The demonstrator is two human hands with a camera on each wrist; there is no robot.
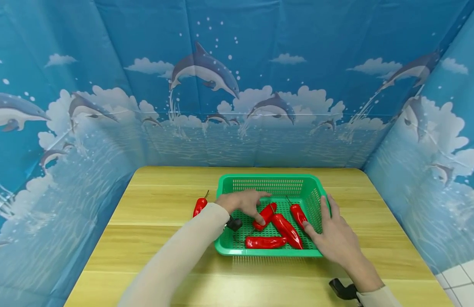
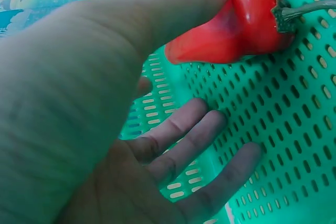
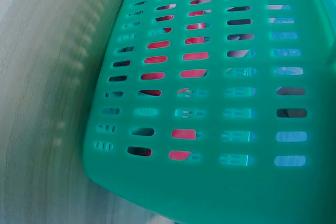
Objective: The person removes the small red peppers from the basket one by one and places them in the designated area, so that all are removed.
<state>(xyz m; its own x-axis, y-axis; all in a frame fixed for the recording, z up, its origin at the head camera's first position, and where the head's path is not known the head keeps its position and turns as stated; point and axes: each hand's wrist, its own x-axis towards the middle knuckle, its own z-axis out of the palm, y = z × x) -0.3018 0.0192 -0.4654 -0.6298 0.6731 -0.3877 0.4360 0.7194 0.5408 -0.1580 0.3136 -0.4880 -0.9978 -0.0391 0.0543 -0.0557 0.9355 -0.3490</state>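
Note:
A green plastic basket holds several glossy red peppers, among them a front pepper, a long middle pepper and a right-hand pepper. My left hand reaches inside over the basket's left half. Its thumb touches another red pepper with a green stem, while the other fingers spread apart from it, as the left wrist view shows. With the thumb inside and fingers along the outside, my right hand grips the basket's right side. In the right wrist view only the slotted basket wall shows, no fingers.
One more red pepper lies on the wooden table left of the basket, partly hidden by my left sleeve. A dolphin-print curtain stands behind the table and along both sides.

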